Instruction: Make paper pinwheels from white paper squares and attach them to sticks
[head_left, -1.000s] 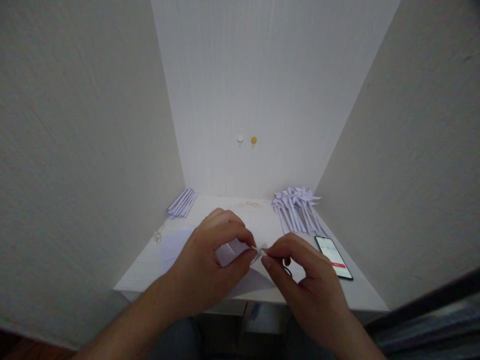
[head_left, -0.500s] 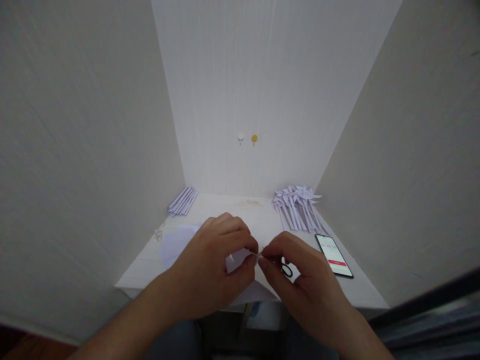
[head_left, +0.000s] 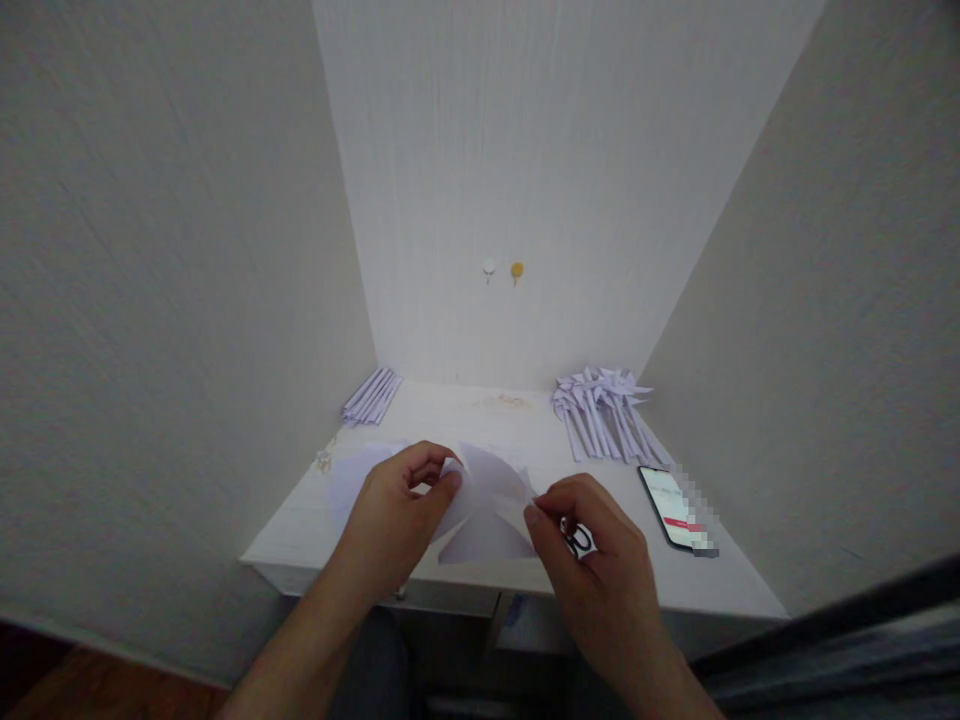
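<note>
A white sheet of paper [head_left: 491, 480] with cuts in it and pointed flaps stands in front of me above the table. My left hand [head_left: 401, 505] is closed, thumb and fingers pinching the paper's left flap. On the other side my right hand [head_left: 596, 540] is closed in a pinch right by the paper's right tip; what sits between its fingertips is too small to make out. Partly hidden under my right hand are the black handles of scissors [head_left: 579, 540]. More white paper [head_left: 356, 480] lies flat on the table left of my left hand.
Rolled paper sticks [head_left: 373, 397] lie at the back left of the white table [head_left: 442, 410]. Several paper pinwheels [head_left: 604, 410] on sticks are heaped at the back right. A lit phone [head_left: 671, 508] lies to the right. Walls enclose three sides, with two hooks [head_left: 517, 271] on the back one.
My hands were pinching close together around a thin thing. They have moved apart, the left one leftward, and the cut paper now shows spread between them.
</note>
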